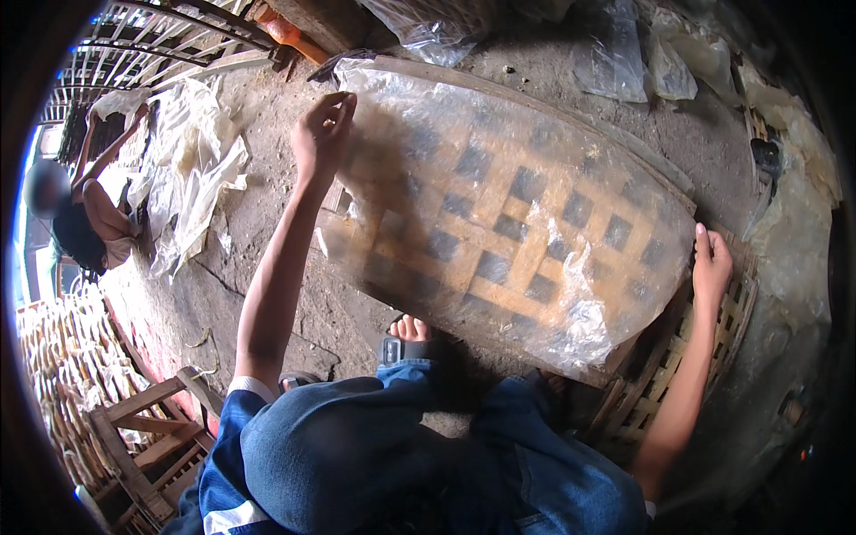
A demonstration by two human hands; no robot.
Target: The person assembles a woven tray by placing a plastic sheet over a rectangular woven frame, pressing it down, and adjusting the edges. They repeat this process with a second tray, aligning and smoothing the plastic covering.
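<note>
A clear, wrinkled plastic sheet (580, 276) lies spread over a woven bamboo lattice tray (736, 308), whose wide strips and dark square gaps show through it. At the sheet's upper left corner, the fingers of my left hand (323, 134) are pinched together on its edge. Over at the right end, my right hand (711, 267) pinches the sheet's edge between thumb and fingers. Below the sheet, my knees and feet are at the tray's near side.
Crumpled plastic sheets (192, 169) lie on the floor at left, beside another person (85, 214) who handles plastic. A wooden stool (143, 437) stands at lower left near a slatted rack (67, 374). More clear plastic (615, 53) lies along the far side and the right.
</note>
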